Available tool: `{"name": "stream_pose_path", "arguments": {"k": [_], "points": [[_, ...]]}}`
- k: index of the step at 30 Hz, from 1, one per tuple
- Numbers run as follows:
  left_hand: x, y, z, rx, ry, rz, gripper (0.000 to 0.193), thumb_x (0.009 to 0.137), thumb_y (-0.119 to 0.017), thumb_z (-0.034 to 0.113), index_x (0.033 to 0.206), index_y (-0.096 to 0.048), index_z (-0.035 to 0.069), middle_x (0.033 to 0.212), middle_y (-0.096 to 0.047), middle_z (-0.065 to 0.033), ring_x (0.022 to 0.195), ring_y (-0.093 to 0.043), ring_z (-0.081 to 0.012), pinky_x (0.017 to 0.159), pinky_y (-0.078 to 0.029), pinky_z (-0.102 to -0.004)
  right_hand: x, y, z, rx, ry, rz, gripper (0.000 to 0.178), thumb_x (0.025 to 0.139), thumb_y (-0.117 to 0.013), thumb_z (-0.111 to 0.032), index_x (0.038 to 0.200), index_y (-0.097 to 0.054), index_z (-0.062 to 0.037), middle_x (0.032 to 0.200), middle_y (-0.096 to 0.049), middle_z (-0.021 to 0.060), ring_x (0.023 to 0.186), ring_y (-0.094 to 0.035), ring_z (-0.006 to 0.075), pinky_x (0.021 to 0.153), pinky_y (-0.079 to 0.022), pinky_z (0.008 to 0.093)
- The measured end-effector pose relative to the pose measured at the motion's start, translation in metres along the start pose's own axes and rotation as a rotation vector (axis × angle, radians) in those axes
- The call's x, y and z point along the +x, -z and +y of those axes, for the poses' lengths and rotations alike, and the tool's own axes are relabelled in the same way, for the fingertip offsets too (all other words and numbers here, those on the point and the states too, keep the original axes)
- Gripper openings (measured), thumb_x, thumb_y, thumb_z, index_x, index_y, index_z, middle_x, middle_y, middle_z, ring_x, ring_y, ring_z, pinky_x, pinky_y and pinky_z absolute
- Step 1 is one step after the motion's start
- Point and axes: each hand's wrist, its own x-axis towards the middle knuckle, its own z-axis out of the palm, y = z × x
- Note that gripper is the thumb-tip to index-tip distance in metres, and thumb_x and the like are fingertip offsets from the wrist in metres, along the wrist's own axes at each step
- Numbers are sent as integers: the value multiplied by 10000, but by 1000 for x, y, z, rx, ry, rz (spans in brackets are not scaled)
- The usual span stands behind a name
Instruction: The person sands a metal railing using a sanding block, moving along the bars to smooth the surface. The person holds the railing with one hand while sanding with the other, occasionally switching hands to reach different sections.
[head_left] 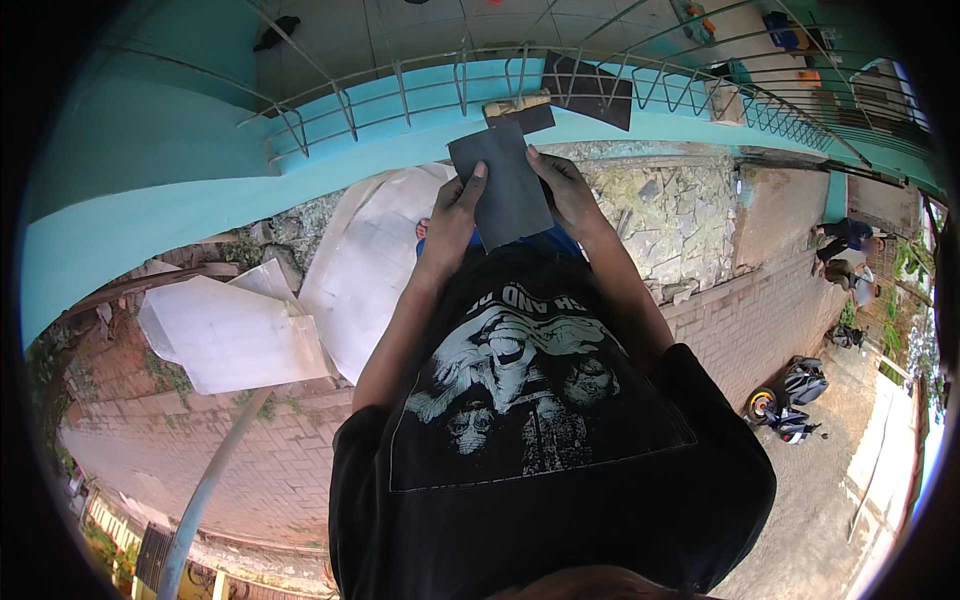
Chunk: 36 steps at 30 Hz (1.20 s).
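Both hands [456, 211] pinch a dark sheet [513, 195] by opposite sides, thumbs [478, 174] on top, forearms [402, 325] angled inward

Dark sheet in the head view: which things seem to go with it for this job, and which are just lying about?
Likely the job:
dark sheet, in left hand and right hand
brown-black piece
tan block

Likely just about:
large pale sheets
parked motorbike

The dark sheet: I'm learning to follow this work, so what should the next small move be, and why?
Probably fold the dark sheet across its width: the left hand and right hand hold its opposite sides, it looks mostly flat, and it is held up in front of the turquoise ledge.
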Motion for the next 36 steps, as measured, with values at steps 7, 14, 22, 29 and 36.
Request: {"name": "stream_pose_path", "arguments": {"k": [7, 14, 22, 29, 36], "points": [[29, -48, -3, -90, -212, 269, 362, 1039, -452, 291, 1178, -579, -18, 1024, -639, -46, 901, -583, -101, 792, -460, -257, 8, 65, -48, 366, 131, -233, 913, 914, -109, -748, 1499, -260, -63, 1452, -387, 268, 1384, -336, 355, 1134, -281, 477], [80, -86, 3, -58, -455, 285, 343, 1016, -424, 188, 1299, -448, -4, 1211, -599, -178, 1037, -640, -280, 903, -518, -375, 17, 170, -94, 65, 513, 102, 826, 949, -200, -694, 1500, -233, -79, 1481, -364, 219, 1368, -378, 332, 1107, -325, 503], [126, -137, 45, -163, -642, 462, 311, 1006, -442, 148, 1294, -462, 33, 1181, -583, -136, 1055, -606, -254, 900, -515, -390, 10, 272, -213, -612, 1204, 506, 610, 984, -523, -398, 1460, -312, -81, 1444, -416, 157, 1325, -429, 291, 1069, -395, 464], [191, -183, 47, 207, -1001, 829, 346, 1021, -353, 123, 1313, -437, -43, 1196, -530, -107, 1014, -500, -184, 902, -397, -280, 0, 299, -310, -920, 1842, 751, 633, 857, -694, -390, 1355, -437, -96, 1324, -504, 144, 1250, -464, 270, 955, -444, 417], [225, -216, 35, 362, -1075, 860, 291, 1043, -368, 162, 1218, -477, -44, 1074, -525, -86, 917, -477, -157, 812, -393, -273, -11, 291, -402, -1222, 1862, 641, 635, 826, -692, -389, 1320, -464, -61, 1155, -590, 154, 1095, -555, 354, 909, -453, 477]]}}
